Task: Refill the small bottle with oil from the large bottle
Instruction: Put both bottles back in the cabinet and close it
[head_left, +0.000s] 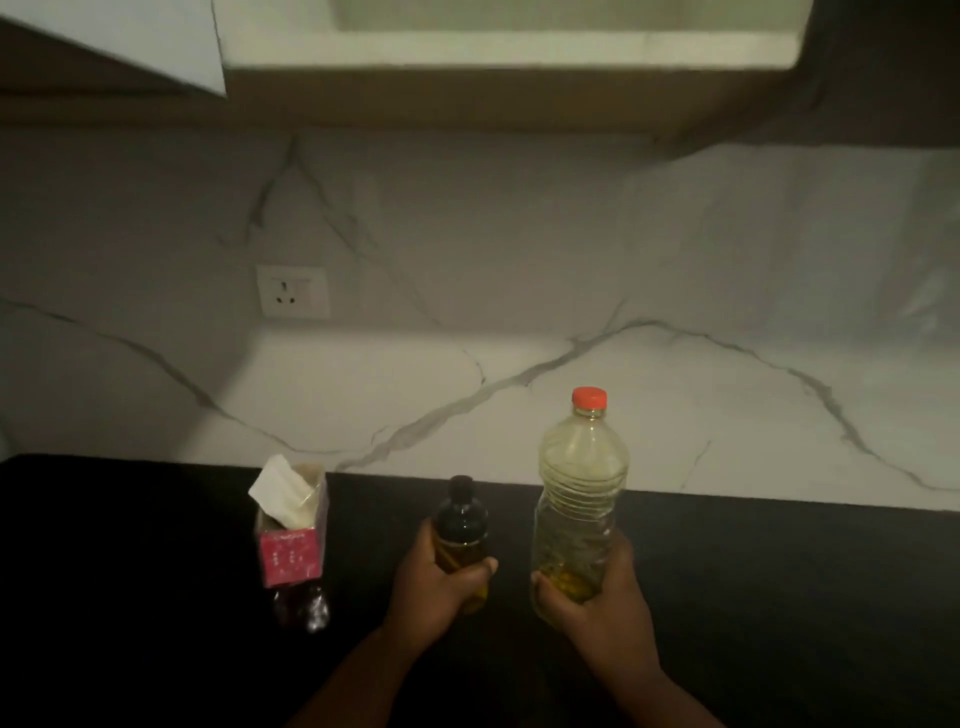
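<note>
The single head-worn wide-angle camera is looking forward and down from close above the black countertop (779, 597), facing the marble backsplash (519, 291), with cabinet undersides (493, 98) edging the top.

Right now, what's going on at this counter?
A person stands at a dark counter holding two bottles upright. The left hand grips the small bottle, which has a dark cap on. The right hand holds the large bottle by its base; its red cap is on, with a little oil at the bottom. No pouring yet. A tissue box sits to the left.
</note>
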